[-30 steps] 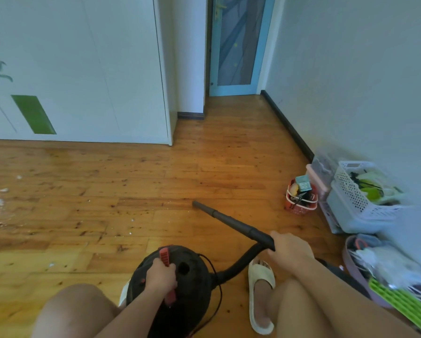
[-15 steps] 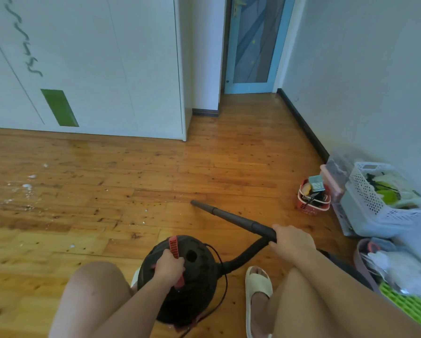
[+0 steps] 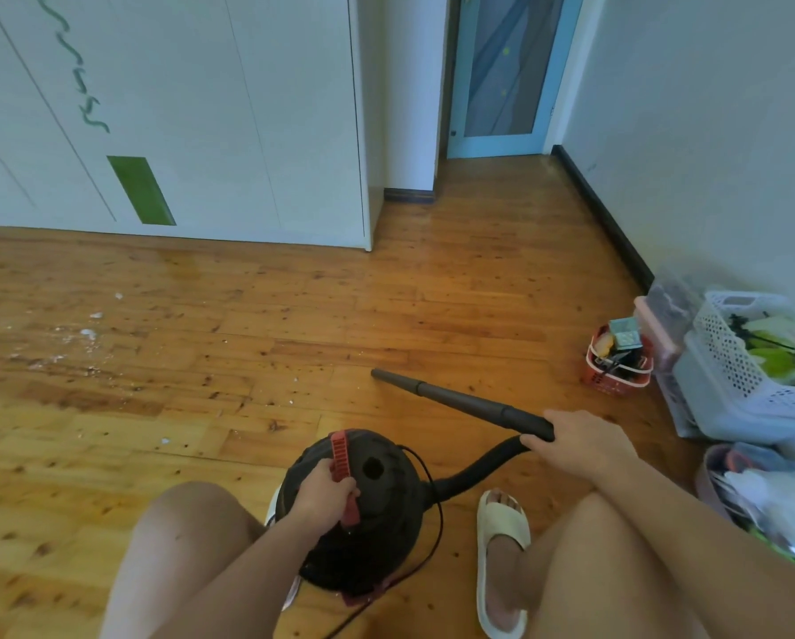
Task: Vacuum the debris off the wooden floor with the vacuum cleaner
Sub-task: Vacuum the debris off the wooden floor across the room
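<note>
A round black vacuum cleaner (image 3: 377, 523) sits on the wooden floor (image 3: 294, 315) between my knees. My left hand (image 3: 324, 498) grips its red carrying handle (image 3: 340, 454). My right hand (image 3: 580, 442) grips the rear end of the black nozzle tube (image 3: 455, 401), where it joins the curved hose (image 3: 474, 470). The tube slants forward and left, its tip (image 3: 377, 373) low over the boards. White debris (image 3: 89, 334) is scattered at the left, with smaller specks (image 3: 294, 380) just left of the tip.
A white wardrobe (image 3: 202, 131) lines the back left, and a blue door (image 3: 501, 76) stands at the far end. Along the right wall sit a small red basket (image 3: 617, 375), a white laundry basket (image 3: 746, 375) and more clutter (image 3: 764, 491). My right foot wears a cream slipper (image 3: 501, 560).
The view has turned left, so the debris patch sits further into the frame. The nozzle tip has shifted slightly left across the boards. Both hands keep the same holds.
</note>
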The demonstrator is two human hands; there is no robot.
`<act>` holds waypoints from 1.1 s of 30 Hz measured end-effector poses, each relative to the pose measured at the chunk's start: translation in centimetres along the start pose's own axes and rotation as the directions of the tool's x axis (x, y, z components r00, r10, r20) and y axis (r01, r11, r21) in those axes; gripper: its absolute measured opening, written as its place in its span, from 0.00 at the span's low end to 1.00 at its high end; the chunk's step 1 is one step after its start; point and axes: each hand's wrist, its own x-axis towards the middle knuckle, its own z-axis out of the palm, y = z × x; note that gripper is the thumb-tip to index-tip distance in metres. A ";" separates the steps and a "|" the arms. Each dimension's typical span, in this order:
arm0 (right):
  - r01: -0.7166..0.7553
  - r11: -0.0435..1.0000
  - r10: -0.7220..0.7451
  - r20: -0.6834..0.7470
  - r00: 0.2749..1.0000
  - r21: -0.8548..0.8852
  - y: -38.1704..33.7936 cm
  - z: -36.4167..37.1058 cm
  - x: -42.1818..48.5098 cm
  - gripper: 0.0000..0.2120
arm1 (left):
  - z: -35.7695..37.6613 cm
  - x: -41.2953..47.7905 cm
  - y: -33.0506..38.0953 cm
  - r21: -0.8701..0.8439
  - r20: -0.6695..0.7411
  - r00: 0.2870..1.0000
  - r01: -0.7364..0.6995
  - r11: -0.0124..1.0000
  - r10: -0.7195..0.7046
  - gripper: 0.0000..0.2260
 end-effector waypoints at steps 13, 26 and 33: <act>-0.011 1.000 0.011 -0.004 1.000 0.009 0.4 0.4 -0.8 0.18 | 1.6 0.5 1.1 0.000 -0.089 0.993 0.073 0.997 -0.073 0.05; 0.036 0.999 -0.036 0.022 0.999 -0.010 -3.6 0.6 3.0 0.16 | 1.7 2.0 0.6 -0.093 -0.097 0.992 0.067 0.993 -0.076 0.04; 0.041 0.999 -0.041 0.040 0.998 0.006 -4.3 1.4 5.1 0.17 | 2.6 3.3 1.0 0.004 -0.246 0.968 0.056 0.998 -0.054 0.08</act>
